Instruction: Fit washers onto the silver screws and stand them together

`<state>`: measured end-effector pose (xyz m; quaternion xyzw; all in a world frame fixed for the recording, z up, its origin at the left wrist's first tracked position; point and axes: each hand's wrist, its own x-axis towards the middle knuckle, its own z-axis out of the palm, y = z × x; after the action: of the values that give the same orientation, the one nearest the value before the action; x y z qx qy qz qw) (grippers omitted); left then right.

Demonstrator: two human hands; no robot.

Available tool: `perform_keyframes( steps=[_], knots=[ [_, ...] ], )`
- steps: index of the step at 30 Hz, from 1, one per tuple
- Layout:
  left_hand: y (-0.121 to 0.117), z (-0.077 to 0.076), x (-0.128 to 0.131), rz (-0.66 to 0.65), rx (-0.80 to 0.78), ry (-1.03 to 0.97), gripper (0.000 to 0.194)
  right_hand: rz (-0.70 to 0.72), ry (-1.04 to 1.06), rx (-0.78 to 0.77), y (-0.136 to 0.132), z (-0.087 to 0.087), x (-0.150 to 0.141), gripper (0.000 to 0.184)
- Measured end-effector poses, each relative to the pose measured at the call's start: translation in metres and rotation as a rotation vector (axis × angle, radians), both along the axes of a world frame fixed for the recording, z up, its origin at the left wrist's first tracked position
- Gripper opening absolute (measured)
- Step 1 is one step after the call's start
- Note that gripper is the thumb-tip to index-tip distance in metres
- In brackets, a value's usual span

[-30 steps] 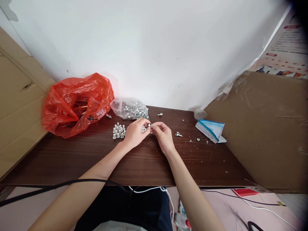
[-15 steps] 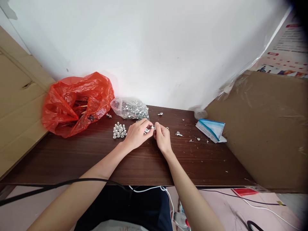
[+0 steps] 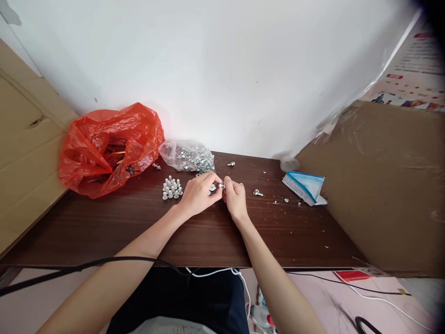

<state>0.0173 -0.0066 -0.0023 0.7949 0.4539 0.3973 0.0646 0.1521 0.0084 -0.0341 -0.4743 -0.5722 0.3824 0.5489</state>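
Both hands meet over the middle of the dark brown wooden table (image 3: 208, 236). The left hand (image 3: 198, 195) pinches a small silver metal bolt with washer (image 3: 219, 185) at its fingertips; the right hand (image 3: 234, 197) closes narrow on the same piece from the other side — what exactly it grips is too small to tell. The piece sits just above the tabletop, between the two hands.

Progress, judged from how things lie: a tidy cluster of upright silver bolts (image 3: 171, 188) stands just left of the left hand, looking like finished pieces. The clear plastic bag of loose silver hardware (image 3: 187, 157) at the wall looks quite full, so most of the work seems left. A few stray bolts lie loose — one (image 3: 231, 163) near the wall, one (image 3: 257, 192) right of the hands. Small pale scraps dot the right part of the table.

Room: the front half of the table is bare wood under the forearms, with free sweep towards the near edge. At the left a crumpled red plastic bag (image 3: 107, 148) fills the corner against a leaning cardboard sheet (image 3: 24, 162). At the right a blue-and-white paper packet (image 3: 305, 186) lies near a large brown cardboard panel (image 3: 378, 185) that closes that side. The white wall blocks the back, close behind the bags.
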Motion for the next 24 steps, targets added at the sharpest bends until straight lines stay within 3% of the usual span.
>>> perform_keyframes(
  steps=[9, 18, 24],
  knots=[
    [0.000, 0.001, 0.001, -0.029, -0.048, 0.036, 0.005, -0.012, -0.138, 0.115, -0.010, 0.012, -0.002, 0.051],
    [0.003, 0.000, 0.001, -0.046, -0.069, -0.009, 0.033, -0.012, -0.232, 0.195, -0.015, 0.015, -0.003, 0.052],
    [0.001, 0.000, 0.000, -0.004, -0.033, -0.047, 0.034, -0.044, -0.205, 0.186, -0.014, 0.014, -0.003, 0.052]
  ],
)
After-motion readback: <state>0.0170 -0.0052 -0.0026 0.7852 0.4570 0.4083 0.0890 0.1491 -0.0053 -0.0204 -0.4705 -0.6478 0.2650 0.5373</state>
